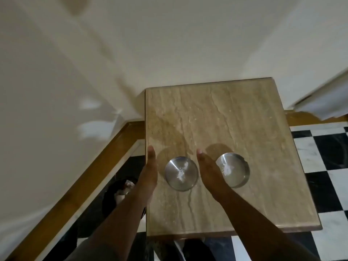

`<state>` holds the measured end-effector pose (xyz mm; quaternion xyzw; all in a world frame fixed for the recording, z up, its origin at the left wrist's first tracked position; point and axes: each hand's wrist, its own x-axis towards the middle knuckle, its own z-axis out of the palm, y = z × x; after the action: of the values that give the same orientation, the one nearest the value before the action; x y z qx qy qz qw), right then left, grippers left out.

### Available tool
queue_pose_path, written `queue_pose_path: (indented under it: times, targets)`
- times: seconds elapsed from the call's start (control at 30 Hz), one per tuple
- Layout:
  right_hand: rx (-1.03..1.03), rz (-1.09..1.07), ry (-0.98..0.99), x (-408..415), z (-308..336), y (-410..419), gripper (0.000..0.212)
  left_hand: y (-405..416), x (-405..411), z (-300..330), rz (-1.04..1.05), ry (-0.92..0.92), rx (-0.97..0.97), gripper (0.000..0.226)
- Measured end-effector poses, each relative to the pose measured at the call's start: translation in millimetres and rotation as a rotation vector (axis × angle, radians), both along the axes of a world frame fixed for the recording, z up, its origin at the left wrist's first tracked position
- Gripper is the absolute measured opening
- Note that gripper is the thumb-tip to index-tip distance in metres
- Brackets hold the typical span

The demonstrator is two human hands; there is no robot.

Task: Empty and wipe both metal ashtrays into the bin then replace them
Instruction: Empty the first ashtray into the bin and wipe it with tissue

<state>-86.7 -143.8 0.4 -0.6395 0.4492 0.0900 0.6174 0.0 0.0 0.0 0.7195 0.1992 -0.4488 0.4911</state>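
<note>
A: Where are the ashtrays?
B: Left ashtray (181, 173) at lower centre between both hands, right ashtray (233, 169) beside it, on the marble table (235, 113).
A: The fingers?
B: Left hand (150, 166) and right hand (208, 166) stretched flat, fingers together, holding nothing.

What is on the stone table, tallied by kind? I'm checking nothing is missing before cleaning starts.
Metal ashtrays: 2, the left ashtray and the right ashtray, each holding white residue
Hands over the table: 2, the left hand and the right hand
Total: 4
</note>
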Motion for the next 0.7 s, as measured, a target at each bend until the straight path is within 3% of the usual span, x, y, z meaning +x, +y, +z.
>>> queue_pose_path:
  times: [0.1, 0.17, 0.37, 0.47, 0.7]
  targets:
    - [0.04, 0.049, 0.091, 2.0, -20.8, -0.5, 0.061, -3.6, -7.2, -13.1, -0.022, 0.044, -0.019, 0.104]
    - [0.032, 0.107, 0.12, 3.2, -34.0, 1.7, 0.055, -1.7, -13.2, -20.3, -0.047, 0.095, -0.033, 0.101]
    - [-0.244, 0.292, 0.212, 1.2, -84.0, 3.2, 0.026, -5.9, -12.9, -40.3, 0.053, 0.076, -0.069, 0.07]
    - [-0.324, 0.334, 0.266, 0.3, -99.6, 8.2, 0.016, -0.6, -11.4, -44.3, 0.065, 0.079, -0.097, 0.065]
    - [-0.514, 0.452, 0.231, 10.4, -96.0, 52.9, 0.026, 46.5, -5.7, -49.0, 0.173, 0.059, -0.09, 0.06]
